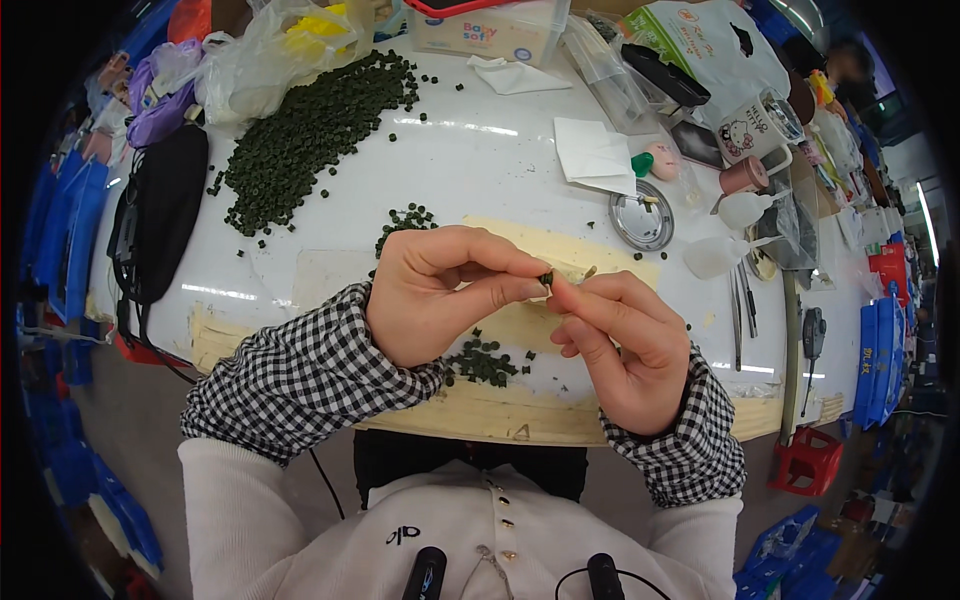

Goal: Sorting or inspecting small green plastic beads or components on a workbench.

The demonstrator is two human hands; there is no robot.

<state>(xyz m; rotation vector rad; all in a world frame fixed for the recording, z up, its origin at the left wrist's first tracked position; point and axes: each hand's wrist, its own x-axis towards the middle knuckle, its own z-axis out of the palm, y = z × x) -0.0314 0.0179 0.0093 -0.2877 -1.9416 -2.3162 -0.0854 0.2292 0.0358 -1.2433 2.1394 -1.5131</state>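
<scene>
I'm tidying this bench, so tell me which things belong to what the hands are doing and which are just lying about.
In use:
left hand and right hand, pinching one small dark green piece
small pile of green pieces under the hands
big heap of green pieces

Lying about:
round metal lid
mug
tweezers
black pouch
tissue box

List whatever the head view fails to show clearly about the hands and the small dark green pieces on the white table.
- Tiny dark green piece, head view: pinched between left hand and right hand; fingertips cover it, shape unreadable.
- Small heap of dark green pieces: partly hidden behind the left hand.
- Large pile of dark green pieces: single pieces too small to tell apart.
- White table: far edge hidden by bags and boxes.
</scene>
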